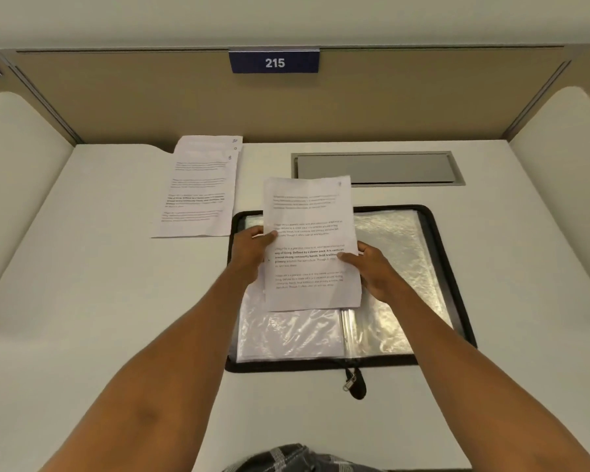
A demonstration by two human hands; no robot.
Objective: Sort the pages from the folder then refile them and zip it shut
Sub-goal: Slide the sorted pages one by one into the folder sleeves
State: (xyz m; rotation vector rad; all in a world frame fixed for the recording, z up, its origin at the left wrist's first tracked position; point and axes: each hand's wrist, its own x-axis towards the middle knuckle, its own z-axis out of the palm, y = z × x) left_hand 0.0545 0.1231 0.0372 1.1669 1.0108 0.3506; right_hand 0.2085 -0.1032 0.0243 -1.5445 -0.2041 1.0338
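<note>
Both hands grasp one white printed paper sheet (pixel 310 240), raised above the open folder and tilted slightly. The left hand (pixel 252 252) pinches its left edge, thumb on the printed face and fingers curled behind. The right hand (pixel 378 272) clasps the right edge the same way, thumb pressed on the text. A second edge shows just below the held sheet's bottom, so whether one page or more is held cannot be told. Under it lies one black zip-edged folder (pixel 286 366), spread flat on the white desk (pixel 82 301), its crinkled clear plastic sleeves (pixel 389 240) exposed and its metal zip pull (pixel 353 383) lying on the desk at the near edge. To the left of the folder, almost touching its far corner, lies one staggered pile of printed pages (pixel 198 192); three stepped top edges can be counted, each with a handwritten number. Behind the folder sits one grey metal hatch (pixel 375 168), and one blue plaque reading 215 (pixel 275 63) hangs on the beige partition
</note>
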